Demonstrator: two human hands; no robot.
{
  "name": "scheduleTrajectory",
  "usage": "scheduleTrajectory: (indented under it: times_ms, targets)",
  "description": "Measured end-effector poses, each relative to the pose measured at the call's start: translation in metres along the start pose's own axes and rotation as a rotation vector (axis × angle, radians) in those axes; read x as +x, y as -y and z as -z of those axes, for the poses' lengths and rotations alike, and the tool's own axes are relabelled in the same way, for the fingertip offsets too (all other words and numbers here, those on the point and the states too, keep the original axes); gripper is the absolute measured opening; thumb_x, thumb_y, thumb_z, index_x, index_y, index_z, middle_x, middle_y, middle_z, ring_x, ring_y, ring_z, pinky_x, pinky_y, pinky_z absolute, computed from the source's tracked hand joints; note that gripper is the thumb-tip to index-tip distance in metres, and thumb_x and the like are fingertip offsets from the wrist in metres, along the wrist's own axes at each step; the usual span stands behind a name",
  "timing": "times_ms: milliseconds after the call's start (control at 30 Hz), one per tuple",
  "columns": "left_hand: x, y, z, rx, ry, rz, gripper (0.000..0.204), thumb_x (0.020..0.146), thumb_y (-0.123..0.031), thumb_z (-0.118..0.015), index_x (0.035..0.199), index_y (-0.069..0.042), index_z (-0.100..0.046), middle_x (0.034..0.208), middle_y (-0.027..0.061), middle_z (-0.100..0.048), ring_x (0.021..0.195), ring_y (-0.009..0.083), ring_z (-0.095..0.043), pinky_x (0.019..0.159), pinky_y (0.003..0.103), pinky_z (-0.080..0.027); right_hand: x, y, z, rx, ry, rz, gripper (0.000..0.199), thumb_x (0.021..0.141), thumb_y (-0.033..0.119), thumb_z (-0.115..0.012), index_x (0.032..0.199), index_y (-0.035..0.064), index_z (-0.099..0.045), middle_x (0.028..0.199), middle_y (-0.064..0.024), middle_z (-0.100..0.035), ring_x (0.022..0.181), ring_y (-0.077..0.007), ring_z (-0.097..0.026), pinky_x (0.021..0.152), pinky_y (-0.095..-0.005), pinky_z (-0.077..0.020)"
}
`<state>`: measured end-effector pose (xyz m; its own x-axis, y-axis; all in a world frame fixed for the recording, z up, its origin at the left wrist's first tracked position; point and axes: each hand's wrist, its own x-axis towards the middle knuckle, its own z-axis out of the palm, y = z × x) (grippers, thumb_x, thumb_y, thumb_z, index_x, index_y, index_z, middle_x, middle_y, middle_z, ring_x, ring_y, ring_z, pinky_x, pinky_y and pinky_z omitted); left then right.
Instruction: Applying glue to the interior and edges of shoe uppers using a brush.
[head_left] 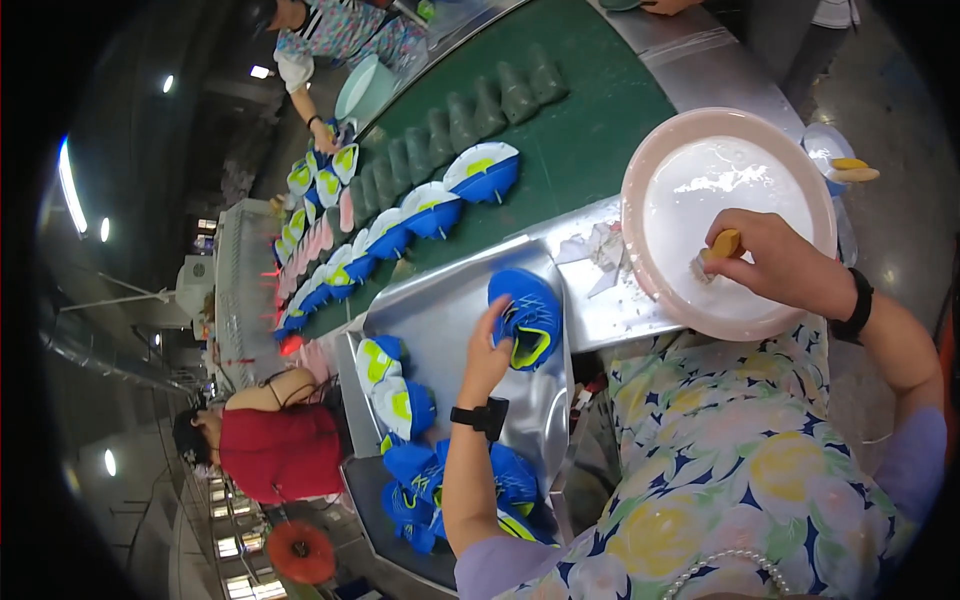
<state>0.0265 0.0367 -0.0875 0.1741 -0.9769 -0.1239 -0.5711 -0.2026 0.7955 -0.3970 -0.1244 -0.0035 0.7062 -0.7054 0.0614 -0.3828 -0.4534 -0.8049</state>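
My left hand grips a blue shoe upper with a yellow-green lining, resting on a shiny metal tray. My right hand holds a small brush with a yellow handle, its bristles dipped in white liquid inside a pink basin. The basin sits on the metal ledge in front of me. Two more blue uppers with white and yellow-green soles lie at the tray's left end.
A green conveyor belt carries a row of blue shoes and dark green lasts. A bin of blue uppers sits below my left arm. One person in red and another in a patterned top work nearby.
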Motion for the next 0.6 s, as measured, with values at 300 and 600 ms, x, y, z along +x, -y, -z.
scheduleTrajectory:
  times_ms: [300,600]
  targets:
    - [0.036,-0.02,0.001,0.23,0.004,0.158,0.033,0.087,-0.002,-0.057,0.12,-0.007,-0.056,0.127,0.0121,-0.06,0.115,0.0251,-0.06,0.096,0.04,-0.05,-0.003,-0.022,0.014,-0.157,-0.022,0.074,0.023,0.084,0.017,-0.075,0.095,0.0021,-0.061,0.087,-0.0165,-0.066,0.08,-0.0344,-0.066,0.074,-0.0393,-0.0518]
    - [0.086,-0.151,0.007,-0.807,0.273,0.06,0.049,0.103,-0.035,-0.05,0.143,-0.007,-0.045,0.137,0.0112,-0.056,0.122,0.0243,-0.058,0.104,0.041,-0.048,0.013,-0.009,0.081,0.108,-0.395,0.297,0.022,0.089,0.021,-0.071,0.096,0.0026,-0.062,0.079,-0.0091,-0.065,0.073,-0.0232,-0.063,0.066,-0.0311,-0.048]
